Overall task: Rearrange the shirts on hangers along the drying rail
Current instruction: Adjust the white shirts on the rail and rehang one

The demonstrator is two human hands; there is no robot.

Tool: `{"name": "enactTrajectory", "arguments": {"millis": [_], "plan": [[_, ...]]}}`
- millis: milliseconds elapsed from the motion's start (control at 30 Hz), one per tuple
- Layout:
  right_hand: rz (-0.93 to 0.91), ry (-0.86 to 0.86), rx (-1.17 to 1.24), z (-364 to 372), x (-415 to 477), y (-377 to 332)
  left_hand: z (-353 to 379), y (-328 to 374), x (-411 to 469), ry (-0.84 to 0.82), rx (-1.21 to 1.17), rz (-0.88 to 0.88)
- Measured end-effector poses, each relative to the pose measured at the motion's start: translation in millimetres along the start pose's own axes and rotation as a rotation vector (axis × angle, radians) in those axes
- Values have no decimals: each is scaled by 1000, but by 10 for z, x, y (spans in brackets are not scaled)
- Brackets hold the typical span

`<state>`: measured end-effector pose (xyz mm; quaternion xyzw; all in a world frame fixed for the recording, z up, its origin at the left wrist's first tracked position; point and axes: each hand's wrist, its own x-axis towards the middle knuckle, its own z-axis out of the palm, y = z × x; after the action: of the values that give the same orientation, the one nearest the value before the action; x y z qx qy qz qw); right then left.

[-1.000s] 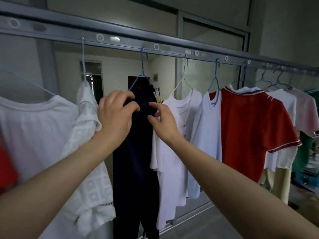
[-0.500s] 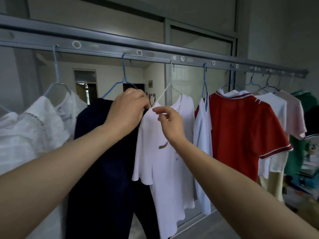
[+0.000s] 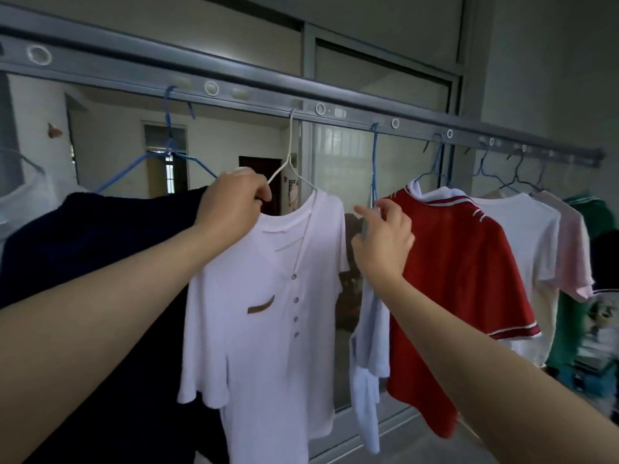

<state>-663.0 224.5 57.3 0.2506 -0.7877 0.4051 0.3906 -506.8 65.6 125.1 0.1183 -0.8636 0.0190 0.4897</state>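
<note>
A grey drying rail (image 3: 261, 80) with ring holes runs across the top. From it hang a dark navy shirt (image 3: 100, 249) on a blue hanger (image 3: 169, 152), a white buttoned shirt (image 3: 268, 296) on a white wire hanger (image 3: 290, 162), a pale blue-white shirt (image 3: 368, 346) seen edge-on on a blue hanger (image 3: 374, 162), and a red shirt (image 3: 462, 279). My left hand (image 3: 231, 202) grips the white hanger's left arm at the white shirt's shoulder. My right hand (image 3: 385, 239) pinches the top of the pale shirt below its hanger.
Further right hang a white shirt (image 3: 532, 236), a pink shirt (image 3: 572, 249) and a green garment (image 3: 596, 216) on hangers. A white garment (image 3: 23, 195) shows at the far left. Glass panels and a window frame (image 3: 310, 61) stand behind the rail.
The view has shifted right. My left hand moved from the navy shirt's hanger to the white hanger. My right hand left the white shirt's collar and took the pale shirt. The white shirt now faces me.
</note>
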Motion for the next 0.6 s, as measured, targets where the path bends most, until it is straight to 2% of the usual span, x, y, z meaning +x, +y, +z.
{"name": "enactTrajectory", "arguments": {"millis": [100, 200, 300, 400, 500, 600], "plan": [[-262, -60, -27, 115, -19, -224, -112, -186, -32, -5, -22, -84], [-431, -139, 42, 312, -48, -557, -167, -247, -101, -169, -171, -349], [-304, -414, 407, 460, -21, -877, -243, -256, -151, -358, -437, -562], [-164, -487, 689, 500, 18, -1118, -305, -260, -202, -542, -552, -654], [39, -561, 849, 550, 44, -1227, -278, -304, -227, -484, -549, -654], [118, -616, 827, 611, 88, -1277, -250, -392, -176, -308, -310, -529]]}}
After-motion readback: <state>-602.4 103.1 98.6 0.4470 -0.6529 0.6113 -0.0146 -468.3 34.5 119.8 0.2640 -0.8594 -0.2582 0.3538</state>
